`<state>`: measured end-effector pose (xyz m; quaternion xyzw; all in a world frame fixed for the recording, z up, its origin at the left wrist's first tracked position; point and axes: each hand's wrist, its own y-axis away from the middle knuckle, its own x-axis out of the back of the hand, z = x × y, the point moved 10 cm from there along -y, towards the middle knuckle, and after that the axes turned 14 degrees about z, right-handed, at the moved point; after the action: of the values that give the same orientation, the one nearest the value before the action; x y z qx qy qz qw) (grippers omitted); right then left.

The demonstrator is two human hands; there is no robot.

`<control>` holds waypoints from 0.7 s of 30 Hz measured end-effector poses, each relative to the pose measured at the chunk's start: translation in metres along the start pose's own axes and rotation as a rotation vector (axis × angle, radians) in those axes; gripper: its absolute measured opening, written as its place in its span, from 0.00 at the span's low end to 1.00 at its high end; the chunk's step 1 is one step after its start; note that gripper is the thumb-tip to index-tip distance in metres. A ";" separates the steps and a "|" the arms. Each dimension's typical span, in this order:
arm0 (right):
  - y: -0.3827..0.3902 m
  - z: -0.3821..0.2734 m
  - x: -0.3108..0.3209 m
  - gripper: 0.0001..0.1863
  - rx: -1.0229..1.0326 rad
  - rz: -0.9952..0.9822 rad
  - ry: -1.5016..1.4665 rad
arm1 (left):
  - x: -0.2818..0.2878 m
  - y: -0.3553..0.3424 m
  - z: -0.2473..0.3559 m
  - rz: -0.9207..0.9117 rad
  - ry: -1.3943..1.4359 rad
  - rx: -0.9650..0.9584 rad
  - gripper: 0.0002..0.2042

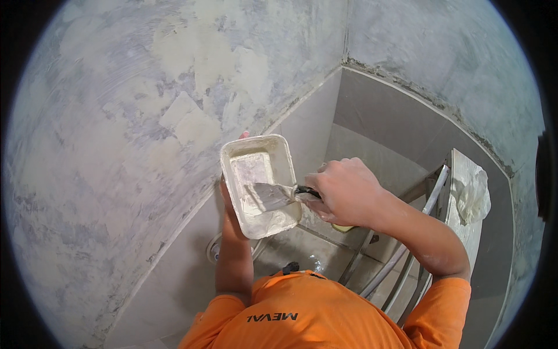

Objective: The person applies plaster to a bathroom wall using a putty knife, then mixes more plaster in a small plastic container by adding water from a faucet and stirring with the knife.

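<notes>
carefully, your right hand (347, 192) is closed round the handle of the stiff putty knife (273, 195) dipping into the tub (259, 185) of heavy, soft, slippery plaster, held from beneath by your left hand (228, 195), fingers wrapping its rim.

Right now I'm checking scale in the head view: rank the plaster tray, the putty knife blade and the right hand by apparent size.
1. plaster tray
2. right hand
3. putty knife blade
The hand may sit nearer the camera, so its lead over the blade is unsure.
</notes>
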<state>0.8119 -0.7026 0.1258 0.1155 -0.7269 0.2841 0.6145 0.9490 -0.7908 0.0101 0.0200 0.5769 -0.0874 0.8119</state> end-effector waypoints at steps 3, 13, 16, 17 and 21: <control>0.006 0.006 -0.004 0.15 0.015 0.027 0.093 | -0.014 -0.003 0.002 -0.019 0.014 -0.042 0.26; 0.024 0.015 -0.025 0.15 -0.044 0.169 -0.076 | -0.001 -0.012 0.007 -0.106 -0.057 -0.152 0.26; 0.026 0.012 -0.027 0.16 -0.038 0.205 -0.053 | -0.005 -0.012 0.000 -0.115 0.018 -0.123 0.26; 0.026 0.008 -0.027 0.16 -0.041 0.205 -0.053 | -0.007 -0.011 -0.002 -0.116 0.019 -0.120 0.26; 0.025 0.009 -0.036 0.14 -0.149 0.181 -0.238 | 0.002 -0.009 0.000 -0.079 -0.101 -0.163 0.29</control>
<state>0.7991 -0.6942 0.0838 0.0365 -0.8211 0.2677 0.5028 0.9481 -0.8002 0.0088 -0.0732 0.5408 -0.0731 0.8347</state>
